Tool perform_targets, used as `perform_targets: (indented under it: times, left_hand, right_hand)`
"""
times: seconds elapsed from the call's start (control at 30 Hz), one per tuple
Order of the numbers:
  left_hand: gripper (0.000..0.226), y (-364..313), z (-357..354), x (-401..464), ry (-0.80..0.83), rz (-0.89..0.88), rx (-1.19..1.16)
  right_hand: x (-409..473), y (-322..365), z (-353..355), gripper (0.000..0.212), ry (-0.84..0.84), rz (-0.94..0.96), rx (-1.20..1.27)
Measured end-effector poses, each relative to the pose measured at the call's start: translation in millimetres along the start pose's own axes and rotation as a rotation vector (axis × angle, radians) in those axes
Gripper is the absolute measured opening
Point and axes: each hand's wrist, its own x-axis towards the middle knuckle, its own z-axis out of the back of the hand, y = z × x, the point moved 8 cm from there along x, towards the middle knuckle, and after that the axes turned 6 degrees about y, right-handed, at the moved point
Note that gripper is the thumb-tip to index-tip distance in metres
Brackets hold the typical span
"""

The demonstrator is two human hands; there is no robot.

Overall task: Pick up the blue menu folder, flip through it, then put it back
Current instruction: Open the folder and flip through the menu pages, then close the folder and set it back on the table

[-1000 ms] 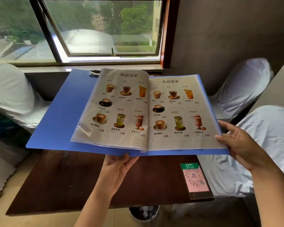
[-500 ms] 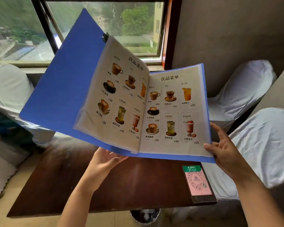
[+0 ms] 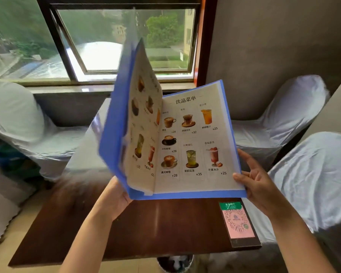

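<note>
I hold the blue menu folder [image 3: 111, 134] in the air above the dark wooden table [image 3: 146, 229]. Its left cover and drink page stand almost upright and look blurred. The right page, printed with cups and prices, faces me. My left hand [image 3: 116, 196] is under the folder's lower left edge and supports the raised cover. At the lower right corner, my right hand [image 3: 256, 180] grips the right cover, thumb on the page edge.
A pink QR code card [image 3: 237, 221] lies on the table's right front corner. White-covered chairs stand at the left [image 3: 18, 123], the far right [image 3: 280, 119] and the near right [image 3: 319, 174]. A window [image 3: 126, 40] is behind the table. A bin [image 3: 175, 263] sits under the table's front edge.
The left cover and its page have swung up from nearly flat to almost upright, folding toward the right page. My right hand has stayed on the right corner.
</note>
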Motion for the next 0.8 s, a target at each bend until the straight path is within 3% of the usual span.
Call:
perform_targets:
  times: [0.1,0.23,0.37,0.7,0.8]
  left_hand:
    - [0.027,-12,-13,3,0.143,-0.111,0.053]
    - [0.026,-8,-13,2,0.177,-0.18,0.015]
    - [0.02,-1,-19,-2,0.099,-0.234,0.006]
    - [0.013,-3,-12,-8,-0.063,-0.298,0.05]
    - [0.013,-6,-9,-9,-0.125,-0.339,0.105]
  right_hand:
    - [1,1,0,0.063,0.026,-0.008,0.022]
    - [2,9,-4,0.053,0.058,0.035,0.166]
    - [-3,19,-2,0.039,0.048,0.059,0.168]
    - [-15,33,9,0.049,-0.075,0.047,-0.117]
    - [-15,30,11,0.033,-0.113,0.021,-0.234]
